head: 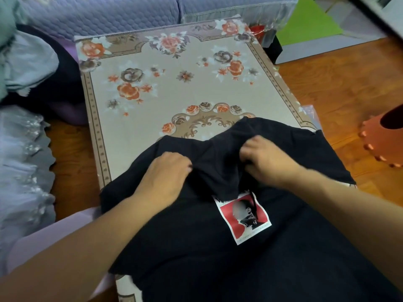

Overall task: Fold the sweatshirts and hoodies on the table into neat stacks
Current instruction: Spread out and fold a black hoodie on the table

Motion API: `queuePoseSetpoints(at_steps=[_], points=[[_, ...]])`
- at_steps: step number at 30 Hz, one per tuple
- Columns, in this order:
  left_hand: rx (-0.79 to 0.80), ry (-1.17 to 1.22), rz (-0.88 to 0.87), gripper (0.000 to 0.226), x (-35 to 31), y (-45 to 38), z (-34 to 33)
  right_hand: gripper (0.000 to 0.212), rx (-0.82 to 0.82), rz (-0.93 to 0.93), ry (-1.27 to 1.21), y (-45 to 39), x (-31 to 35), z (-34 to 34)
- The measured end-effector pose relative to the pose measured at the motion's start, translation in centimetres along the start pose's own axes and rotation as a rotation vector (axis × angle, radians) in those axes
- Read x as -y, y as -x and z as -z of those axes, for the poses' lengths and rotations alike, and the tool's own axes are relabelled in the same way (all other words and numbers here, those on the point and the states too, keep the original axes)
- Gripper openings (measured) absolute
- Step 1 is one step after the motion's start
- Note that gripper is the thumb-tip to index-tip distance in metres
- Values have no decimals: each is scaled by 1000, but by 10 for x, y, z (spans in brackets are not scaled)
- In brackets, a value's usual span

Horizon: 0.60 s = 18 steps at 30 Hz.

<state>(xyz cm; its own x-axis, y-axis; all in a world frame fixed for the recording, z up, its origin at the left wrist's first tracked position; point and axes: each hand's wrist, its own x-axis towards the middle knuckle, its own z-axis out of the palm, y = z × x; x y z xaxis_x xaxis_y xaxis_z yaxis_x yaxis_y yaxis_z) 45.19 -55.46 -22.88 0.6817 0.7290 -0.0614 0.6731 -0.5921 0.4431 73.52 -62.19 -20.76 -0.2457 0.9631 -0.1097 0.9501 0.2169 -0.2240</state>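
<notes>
Black sweatshirt [196,247] fabric is bunching between both hands, left [166,171] and right [265,158], each pinching it; uneven pulling risks a crooked fold or sliding off the tabletop [152,88].

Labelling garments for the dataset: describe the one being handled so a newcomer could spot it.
On the near end of the floral-covered table lies a black garment, both hands on its upper part. Its red-and-white rectangular printed patch sets it apart from the pale clothes piled at left.
</notes>
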Motion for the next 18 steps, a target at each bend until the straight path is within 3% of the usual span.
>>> queuePoseSetpoints(at_steps=[3, 6, 7, 10, 13, 16, 18], points=[[-101, 433, 347, 27, 5, -31, 34, 7, -140, -301, -427, -36, -2, 59], [-254, 712, 471, 44, 16, -69, 72, 21, -245, -369, -447, -74, -14, 106], [-274, 679, 454, 46, 19, -79, 81, 22, -264, -365, -388, -86, -18, 114], [-243, 287, 288, 37, 24, -95, 100, 18, -357, -395, -237, -110, -31, 120], [-45, 141, 134, 31, 39, -98, 109, 30, -332, -435, -205, -117, -40, 126], [205, -16, 195, 24, 54, -103, 107, 35, -113, -408, -22, -118, -40, 121], [120, 3, 276, 36, 54, -102, 106, 34, -213, -394, 86, -116, -33, 116]])
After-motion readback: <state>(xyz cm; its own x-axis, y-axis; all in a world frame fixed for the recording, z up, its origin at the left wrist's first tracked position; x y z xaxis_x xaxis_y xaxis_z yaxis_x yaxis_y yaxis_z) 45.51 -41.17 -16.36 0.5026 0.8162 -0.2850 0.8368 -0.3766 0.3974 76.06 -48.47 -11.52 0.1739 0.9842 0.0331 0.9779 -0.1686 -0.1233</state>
